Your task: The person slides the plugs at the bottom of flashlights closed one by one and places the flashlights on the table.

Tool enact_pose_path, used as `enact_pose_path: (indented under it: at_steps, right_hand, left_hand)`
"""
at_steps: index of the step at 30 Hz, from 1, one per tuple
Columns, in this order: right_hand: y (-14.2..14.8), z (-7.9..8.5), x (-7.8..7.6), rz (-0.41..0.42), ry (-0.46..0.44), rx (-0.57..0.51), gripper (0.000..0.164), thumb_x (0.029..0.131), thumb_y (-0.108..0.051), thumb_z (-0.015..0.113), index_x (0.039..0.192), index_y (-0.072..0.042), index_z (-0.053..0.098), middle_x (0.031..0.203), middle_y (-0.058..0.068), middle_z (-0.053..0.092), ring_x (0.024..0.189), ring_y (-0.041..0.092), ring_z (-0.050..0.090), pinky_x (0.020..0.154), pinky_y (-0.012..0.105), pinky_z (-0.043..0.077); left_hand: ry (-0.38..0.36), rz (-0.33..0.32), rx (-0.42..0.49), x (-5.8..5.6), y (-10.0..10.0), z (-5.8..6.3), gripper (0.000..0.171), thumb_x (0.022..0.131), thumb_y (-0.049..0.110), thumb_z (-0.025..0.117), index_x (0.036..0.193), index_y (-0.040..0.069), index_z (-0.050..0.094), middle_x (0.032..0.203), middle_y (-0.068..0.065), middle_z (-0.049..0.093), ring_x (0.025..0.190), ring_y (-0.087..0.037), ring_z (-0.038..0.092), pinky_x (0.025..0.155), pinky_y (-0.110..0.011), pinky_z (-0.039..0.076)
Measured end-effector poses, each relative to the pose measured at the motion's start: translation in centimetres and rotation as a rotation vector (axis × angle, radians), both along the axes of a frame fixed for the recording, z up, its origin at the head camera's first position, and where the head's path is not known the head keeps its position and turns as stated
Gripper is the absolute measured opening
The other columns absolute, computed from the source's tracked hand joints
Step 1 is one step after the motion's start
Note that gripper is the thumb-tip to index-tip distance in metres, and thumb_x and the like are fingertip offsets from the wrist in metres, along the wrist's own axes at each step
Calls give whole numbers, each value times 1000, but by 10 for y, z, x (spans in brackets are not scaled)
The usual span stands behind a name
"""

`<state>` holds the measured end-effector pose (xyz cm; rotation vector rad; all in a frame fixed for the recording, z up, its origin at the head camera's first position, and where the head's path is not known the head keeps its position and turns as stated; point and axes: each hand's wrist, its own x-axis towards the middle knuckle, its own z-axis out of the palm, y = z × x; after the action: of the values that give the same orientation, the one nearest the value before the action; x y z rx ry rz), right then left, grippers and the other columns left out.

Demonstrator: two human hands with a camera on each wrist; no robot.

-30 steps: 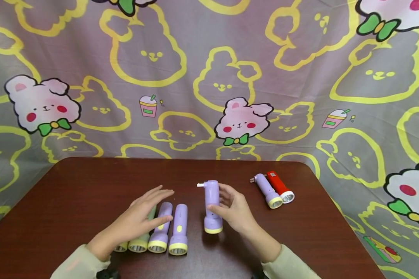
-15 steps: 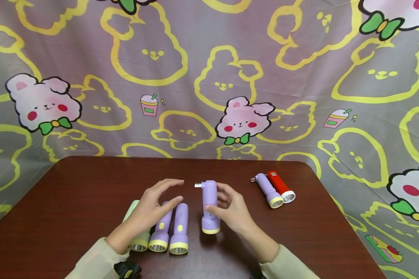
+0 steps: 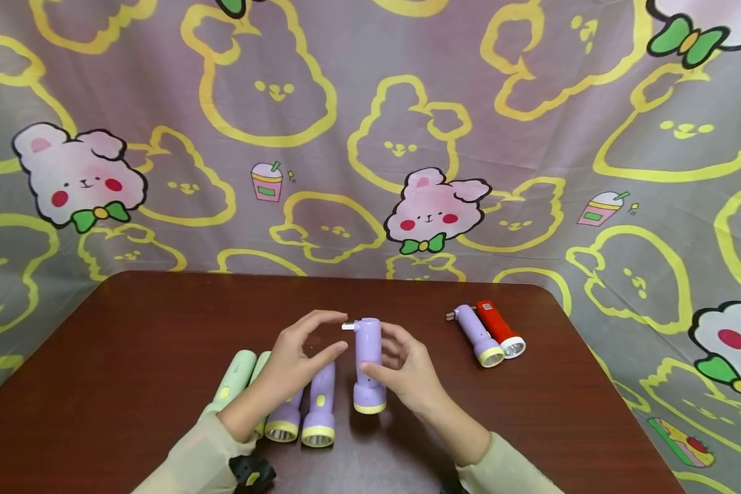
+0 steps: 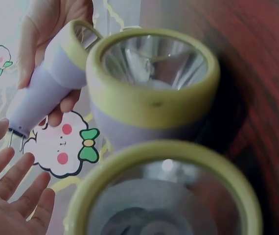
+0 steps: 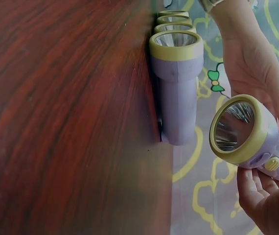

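My right hand [image 3: 412,374] holds a purple flashlight [image 3: 368,343] upright above the table, thumb on the near side and fingers behind. Its yellow-rimmed lens end points down, and a two-prong plug [image 3: 348,326] folds out to the left at the top. My left hand [image 3: 298,353] is beside that plug, thumb and fingers parted around the prongs with a gap showing. In the left wrist view the spread fingers [image 4: 27,188] lie just under the prongs. The right wrist view shows a yellow switch [image 5: 272,163] on the held flashlight.
Two purple flashlights [image 3: 321,405] and two green ones [image 3: 237,374] lie in a row under my left arm, partly hidden by it. At the right, another purple flashlight [image 3: 477,334] with its plug out lies against a red one [image 3: 497,322]. A patterned cloth hangs behind the table [image 3: 179,309].
My left hand has moved right from over the row of flashlights to the plug, uncovering a green one. The held flashlight has shifted slightly left.
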<state>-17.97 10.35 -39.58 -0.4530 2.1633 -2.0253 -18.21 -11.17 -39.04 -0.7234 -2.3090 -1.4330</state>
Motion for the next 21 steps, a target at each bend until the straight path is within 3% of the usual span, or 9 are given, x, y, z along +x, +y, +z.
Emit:
enact_pose_path:
  at_steps: [7,16,21]
  right_hand:
    - [-2,2,2,29,15,-15,61,85,-1,74,139,5,47,127,31,62,105,30,69,86,30,57]
    - [-3,2,4,47,22,-23,60,85,-1,74,139,6,47,127,33,61,108,34,68,86,30,57]
    - [-3,3,4,49,22,-23,61,85,-2,74,139,4,47,128,31,62,106,28,69,86,30,57]
  left_hand:
    - [11,-17,29,0,7,-1,39,89,11,74,127,16,63,123,-6,68,115,-27,63,86,-31,56]
    - [18,-18,28,1,10,1,39,88,11,76,125,11,64,121,-4,69,116,-17,62,95,-31,52]
    - [10,-20,30,2,10,1,40,87,11,77,124,13,64,121,-1,69,116,-14,61,94,-30,52]
